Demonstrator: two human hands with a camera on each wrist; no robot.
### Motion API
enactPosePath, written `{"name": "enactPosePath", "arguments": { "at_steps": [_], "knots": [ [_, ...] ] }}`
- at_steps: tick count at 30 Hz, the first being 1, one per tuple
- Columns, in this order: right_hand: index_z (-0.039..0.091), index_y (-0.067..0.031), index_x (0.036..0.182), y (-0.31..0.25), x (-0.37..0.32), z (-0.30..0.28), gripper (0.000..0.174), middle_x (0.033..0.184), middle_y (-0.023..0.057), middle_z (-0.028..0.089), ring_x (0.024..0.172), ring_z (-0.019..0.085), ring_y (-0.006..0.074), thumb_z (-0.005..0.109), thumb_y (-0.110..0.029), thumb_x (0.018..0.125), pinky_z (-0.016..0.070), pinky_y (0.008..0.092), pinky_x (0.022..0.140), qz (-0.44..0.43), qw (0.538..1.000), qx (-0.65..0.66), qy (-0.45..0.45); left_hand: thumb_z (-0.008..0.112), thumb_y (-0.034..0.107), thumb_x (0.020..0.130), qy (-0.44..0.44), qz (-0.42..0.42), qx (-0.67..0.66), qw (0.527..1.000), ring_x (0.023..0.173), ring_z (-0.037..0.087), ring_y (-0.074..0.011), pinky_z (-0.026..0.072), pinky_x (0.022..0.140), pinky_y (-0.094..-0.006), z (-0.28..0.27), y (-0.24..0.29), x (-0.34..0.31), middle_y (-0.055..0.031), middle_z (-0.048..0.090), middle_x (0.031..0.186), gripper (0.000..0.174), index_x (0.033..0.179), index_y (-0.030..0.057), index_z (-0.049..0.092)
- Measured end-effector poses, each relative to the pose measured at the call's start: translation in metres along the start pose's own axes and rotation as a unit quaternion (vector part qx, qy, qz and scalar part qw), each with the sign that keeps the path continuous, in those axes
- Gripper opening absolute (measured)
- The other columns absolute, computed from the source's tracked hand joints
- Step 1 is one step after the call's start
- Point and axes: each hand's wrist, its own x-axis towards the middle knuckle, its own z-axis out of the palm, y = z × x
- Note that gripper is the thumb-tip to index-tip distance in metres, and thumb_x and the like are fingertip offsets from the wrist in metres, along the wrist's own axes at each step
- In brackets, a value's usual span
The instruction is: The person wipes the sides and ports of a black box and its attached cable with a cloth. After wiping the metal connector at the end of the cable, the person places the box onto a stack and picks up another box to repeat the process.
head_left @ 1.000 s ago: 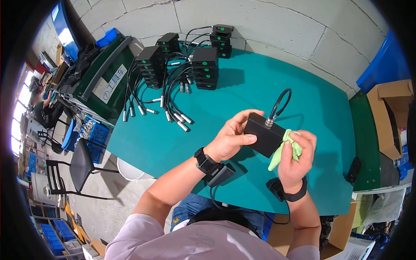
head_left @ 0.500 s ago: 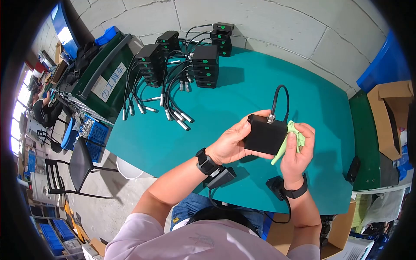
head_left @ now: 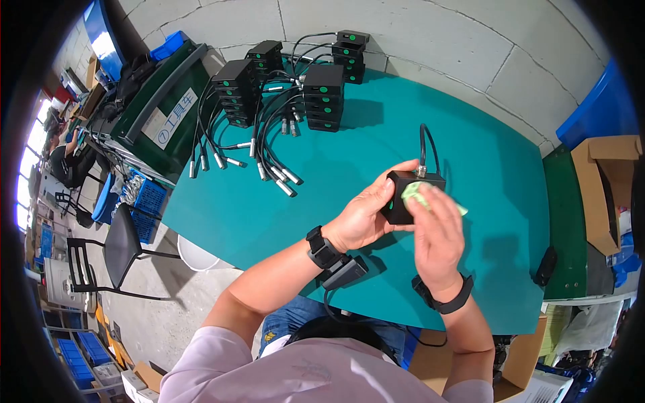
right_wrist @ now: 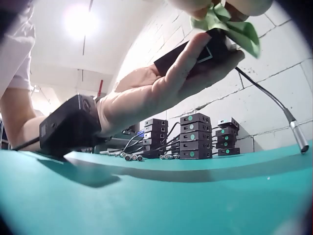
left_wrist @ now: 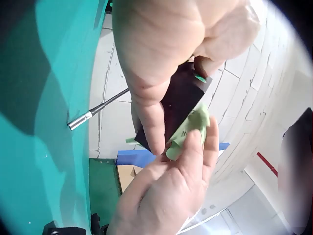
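My left hand (head_left: pixel 366 213) grips a small black box (left_wrist: pixel 183 100) above the table, thumb on one side and fingers along the other. A green round sticker shows on the box's end in the left wrist view. From a metal connector on the box rises a looped black cable (head_left: pixel 422 139), whose silver plug (right_wrist: pixel 299 137) hangs low over the table in the right wrist view. My right hand (head_left: pixel 440 238) pinches a light green cloth (left_wrist: pixel 188 131) and presses it against the box. That hand and the cloth hide part of the box in the head view.
Stacks of similar black boxes (head_left: pixel 324 101) with green stickers stand at the back left of the green table (head_left: pixel 269 225). Their cables and silver plugs (head_left: pixel 285 183) spread in front. A block wall (head_left: pixel 443 43) borders the back; a cardboard box (head_left: pixel 598 195) sits at right.
My right hand with the cloth has moved left, from the box's right edge onto its near face. The left hand has turned the box, so its green-stickered end shows.
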Motion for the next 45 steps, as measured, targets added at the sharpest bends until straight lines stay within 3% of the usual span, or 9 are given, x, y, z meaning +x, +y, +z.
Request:
{"name": "enactPosePath", "arguments": {
  "at_steps": [5,9,15,19,25,31,35,39,45],
  "knots": [
    [0.066,-0.0077,0.102,-0.006,-0.002,0.003,0.036,0.111,0.0089,0.06,0.103,0.056,0.0274,0.062,0.003,0.068,0.0492,0.0347,0.085,-0.063,0.995,0.041,-0.066,0.043,0.043,0.092,-0.005,0.03,0.048,0.998,0.116,0.046,-0.0193,0.0461,0.092,-0.0435,-0.004,-0.001,0.003,-0.0043,0.038,0.133,0.059,0.14,0.016,0.023],
    [0.067,-0.0075,0.1,0.003,0.001,0.0,0.036,0.107,0.0082,0.062,0.1,0.058,0.0278,0.062,0.007,0.068,0.0507,0.0342,0.081,-0.001,0.999,-0.001,0.051,0.041,0.046,0.091,-0.016,-0.018,0.03,0.999,0.115,0.048,-0.0192,0.0494,0.087,-0.0416,0.006,-0.001,-0.001,-0.0032,0.042,0.129,0.058,0.138,0.0144,0.026],
    [0.068,-0.0054,0.091,-0.006,-0.001,0.001,0.027,0.101,0.0079,0.064,0.097,0.06,0.0265,0.063,0.001,0.065,0.052,0.0346,0.08,-0.09,0.989,0.085,-0.078,0.035,0.038,0.096,0.003,0.047,0.025,0.999,0.115,0.046,-0.0195,0.0435,0.096,-0.0363,-0.002,0.003,0.003,-0.0069,0.042,0.129,0.048,0.136,0.0123,0.03],
    [0.066,-0.0037,0.089,0.004,-0.005,-0.003,0.024,0.099,0.0107,0.063,0.092,0.061,0.0272,0.061,0.004,0.067,0.052,0.0334,0.075,-0.118,0.981,0.132,-0.075,0.054,0.028,0.09,0.023,0.087,0.068,0.994,0.114,0.047,-0.0161,0.0429,0.094,-0.0321,-0.002,0.001,0.0,-0.0049,0.042,0.128,0.053,0.135,0.0108,0.031],
    [0.051,-0.0014,0.102,0.02,-0.014,-0.001,0.024,0.104,0.0152,0.05,0.086,0.054,0.0199,0.036,0.006,0.084,0.0472,0.0299,0.072,0.208,0.914,0.287,0.197,0.064,-0.003,0.076,0.057,0.04,0.159,0.985,0.112,0.051,-0.0157,0.0413,0.095,-0.0318,-0.005,0.003,-0.005,-0.0065,0.051,0.124,0.057,0.128,0.0063,0.043],
    [0.052,-0.0038,0.1,0.014,-0.014,-0.001,0.024,0.105,0.0115,0.048,0.083,0.051,0.0169,0.034,0.002,0.085,0.0441,0.0254,0.072,0.279,0.879,0.347,0.173,0.064,-0.009,0.072,0.043,0.043,0.213,0.975,0.101,0.054,-0.0108,0.0429,0.09,-0.0267,0.002,0.005,-0.006,-0.0038,0.058,0.115,0.053,0.121,0.0065,0.053],
    [0.054,-0.0036,0.097,0.035,-0.017,-0.01,0.017,0.093,0.0096,0.049,0.078,0.049,0.0125,0.042,-0.003,0.085,0.0421,0.0249,0.065,0.126,0.952,0.251,0.125,0.062,-0.008,0.073,0.048,0.054,0.3,0.951,0.094,0.054,-0.0077,0.0446,0.084,-0.0239,0.002,0.005,-0.004,-0.0002,0.059,0.111,0.051,0.12,0.0103,0.057],
    [0.058,-0.0001,0.091,0.008,0.002,-0.023,0.012,0.075,0.0014,0.048,0.063,0.048,0.0073,0.061,-0.001,0.08,0.0392,0.0219,0.054,0.342,0.906,0.248,0.024,0.06,-0.012,0.07,0.037,0.081,0.338,0.937,0.105,0.054,-0.0128,0.0432,0.092,-0.0285,-0.002,-0.002,-0.001,-0.0035,0.056,0.118,0.052,0.118,0.0085,0.058],
    [0.065,-0.0039,0.103,0.013,0.006,-0.022,0.029,0.073,0.0029,0.051,0.059,0.05,0.0081,0.069,-0.005,0.075,0.0406,0.0215,0.05,0.227,0.957,0.17,-0.062,0.058,-0.013,0.068,0.016,0.104,0.388,0.916,0.108,0.053,-0.0166,0.0435,0.092,-0.0298,-0.001,0.0,0.0,-0.0057,0.056,0.117,0.054,0.118,0.0083,0.058]
  ]
}}
